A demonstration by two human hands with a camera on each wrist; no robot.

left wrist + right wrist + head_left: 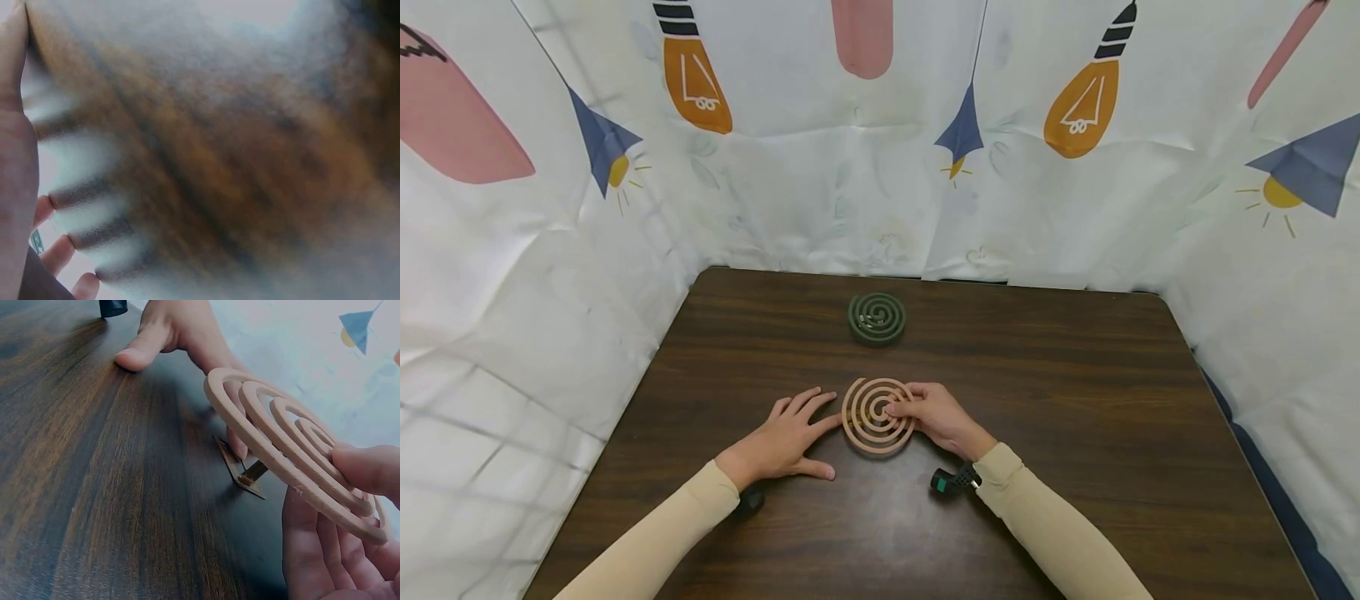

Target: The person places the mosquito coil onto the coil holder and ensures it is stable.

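A tan mosquito coil (874, 450) is in my right hand (943, 421), near the middle of the table. That hand's thumb presses on top near the coil's centre, while the other fingers support it from below, as the right wrist view shows. Beneath the tilted coil, a small brass-coloured metal stand (253, 472) sits on the tabletop. My left hand (782, 446) rests on the table to the left, fingers spread, with one fingertip right at the stand's base. In the left wrist view, the left fingers (57, 251) show at the edge and nothing is held.
Behind the tan coil lies a dark green coil (877, 333), thick like a stack. The dark wooden table (1045, 375) is bordered by white cloth (820, 208) printed with bulbs and lamps at the back and sides. Each wrist wears a small black device, the right one (951, 481) close over the table.
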